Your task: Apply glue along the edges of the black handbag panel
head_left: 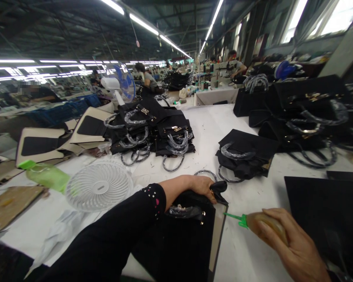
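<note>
Bag [176, 243] — black, handle [185, 212] plastic-wrapped | left hand [204, 188] pinching its top | right hand [300, 244] — gripping amber bottle [272, 226]

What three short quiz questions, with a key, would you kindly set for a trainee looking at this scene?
1. Multiple choice: what does the right hand hold?
a) scissors
b) a bottle with a green nozzle
c) a brush
2. True or false: in this view, the round white fan lies right of the black bag that the left hand holds.
3. Fill in: that bag's handle is wrapped in ____.

Key: 1 b; 2 false, it lies left; 3 clear plastic.
</note>
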{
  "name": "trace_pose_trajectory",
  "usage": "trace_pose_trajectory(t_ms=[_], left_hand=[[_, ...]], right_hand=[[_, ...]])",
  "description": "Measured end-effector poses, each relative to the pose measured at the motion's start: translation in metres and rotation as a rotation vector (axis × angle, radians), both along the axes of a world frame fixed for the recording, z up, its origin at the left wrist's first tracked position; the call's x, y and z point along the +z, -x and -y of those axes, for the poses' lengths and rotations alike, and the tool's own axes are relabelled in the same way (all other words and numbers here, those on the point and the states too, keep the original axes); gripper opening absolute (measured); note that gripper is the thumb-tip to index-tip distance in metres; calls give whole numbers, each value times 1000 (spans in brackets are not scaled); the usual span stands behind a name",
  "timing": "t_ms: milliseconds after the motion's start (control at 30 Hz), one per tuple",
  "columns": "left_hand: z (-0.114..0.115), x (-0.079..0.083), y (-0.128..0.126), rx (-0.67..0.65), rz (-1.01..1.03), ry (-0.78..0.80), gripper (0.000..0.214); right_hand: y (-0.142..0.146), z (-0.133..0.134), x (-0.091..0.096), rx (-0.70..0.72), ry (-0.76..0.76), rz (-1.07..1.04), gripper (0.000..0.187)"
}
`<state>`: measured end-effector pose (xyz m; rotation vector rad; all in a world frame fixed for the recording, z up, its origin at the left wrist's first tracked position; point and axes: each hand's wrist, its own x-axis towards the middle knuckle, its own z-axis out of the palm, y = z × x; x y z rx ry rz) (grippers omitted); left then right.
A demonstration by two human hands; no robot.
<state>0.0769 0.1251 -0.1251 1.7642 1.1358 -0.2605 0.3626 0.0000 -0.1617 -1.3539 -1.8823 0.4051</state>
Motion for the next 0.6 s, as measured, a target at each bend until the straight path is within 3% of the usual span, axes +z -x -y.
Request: trace_pose_trajectory(t_ms=[133,300,433,600], left_hand=[[-2,-4,2,-3,23,37,29],[-4,-8,3,-16,38,23,30],[-6,-11,3,-26,52,15,30],[-4,-10,1,-33,54,9,27]], right_hand=[[0,0,1,-58,18,-21,25],[-5,4,-4,-19,115,-41,25],[-8,8,-12,-97,127,-105,29],[-11,12,-18,73,175,-76,24]])
